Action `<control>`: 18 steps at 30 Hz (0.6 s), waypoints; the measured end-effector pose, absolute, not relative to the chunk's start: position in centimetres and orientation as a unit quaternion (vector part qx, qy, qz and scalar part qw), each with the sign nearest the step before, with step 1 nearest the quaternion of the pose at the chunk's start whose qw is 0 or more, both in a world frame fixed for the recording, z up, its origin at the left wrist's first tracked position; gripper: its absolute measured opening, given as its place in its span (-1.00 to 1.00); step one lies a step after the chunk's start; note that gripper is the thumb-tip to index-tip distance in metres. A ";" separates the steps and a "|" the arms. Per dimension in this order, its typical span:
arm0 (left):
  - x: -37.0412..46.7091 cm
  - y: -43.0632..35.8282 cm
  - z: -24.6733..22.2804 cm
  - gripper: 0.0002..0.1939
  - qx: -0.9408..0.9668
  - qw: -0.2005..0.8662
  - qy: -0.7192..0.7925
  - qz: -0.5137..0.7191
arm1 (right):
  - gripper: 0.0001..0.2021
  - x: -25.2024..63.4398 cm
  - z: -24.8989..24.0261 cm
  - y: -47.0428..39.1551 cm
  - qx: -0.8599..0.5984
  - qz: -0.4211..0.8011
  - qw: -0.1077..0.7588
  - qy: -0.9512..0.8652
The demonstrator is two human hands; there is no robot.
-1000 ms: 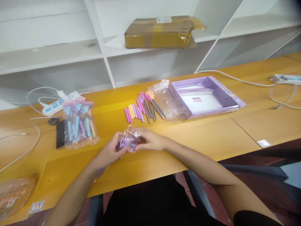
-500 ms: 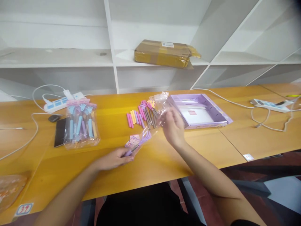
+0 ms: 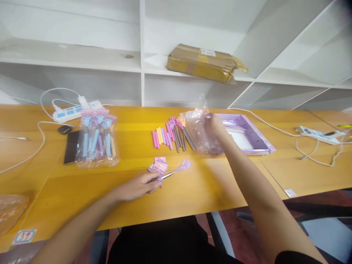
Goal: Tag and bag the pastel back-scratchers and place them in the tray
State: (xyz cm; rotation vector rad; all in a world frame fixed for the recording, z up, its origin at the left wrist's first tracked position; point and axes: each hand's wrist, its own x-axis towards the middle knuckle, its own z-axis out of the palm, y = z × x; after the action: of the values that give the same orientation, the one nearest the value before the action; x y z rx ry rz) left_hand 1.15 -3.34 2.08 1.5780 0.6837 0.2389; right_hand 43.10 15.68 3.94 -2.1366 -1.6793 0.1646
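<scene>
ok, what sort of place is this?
Probably an office-style workroom with shared desks: a long wooden table with a numbered label at its edge, a power strip with cables plugged in, and white shelving behind it, holding a taped cardboard box.

A hand can pass over the bench (image 3: 134, 145) between the tool bag (image 3: 96, 148) and the cards (image 3: 160, 167); before these cards the left hand (image 3: 147, 184) blocks, behind them the handles (image 3: 154, 139).

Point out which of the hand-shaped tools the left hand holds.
The purple hand-shaped tool, gripped in the left hand. The blue ones are in a clear bag; the pink and yellow ones lie on the table.
</scene>
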 end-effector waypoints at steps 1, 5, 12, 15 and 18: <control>1.1 -3.3 1.9 -0.52 0.692 0.647 0.302 0.107 | -0.63 42.9 3.1 15.9 -0.777 0.038 0.159 -0.608; 1.2 -3.3 1.1 -0.49 0.675 0.658 0.306 0.131 | -0.57 42.2 1.0 16.2 -0.772 -0.063 0.074 -0.628; 1.2 -3.2 1.3 -0.53 0.697 0.597 0.354 0.183 | -0.66 40.2 3.8 13.4 -0.710 -0.104 0.177 -0.673; 1.4 -3.4 1.1 -0.63 0.742 0.505 0.402 0.181 | -0.81 35.8 4.7 7.1 -0.559 0.152 0.179 -0.795; 1.7 -3.9 -0.1 -0.78 0.820 0.353 0.417 0.172 | -0.69 29.9 4.2 -0.4 -0.348 0.366 0.161 -0.848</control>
State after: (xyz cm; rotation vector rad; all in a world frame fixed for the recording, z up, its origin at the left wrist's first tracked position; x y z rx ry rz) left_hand 1.68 -3.88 -0.11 2.1199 1.0799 0.4444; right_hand 29.88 -0.42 4.23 -0.9933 -2.4219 1.0452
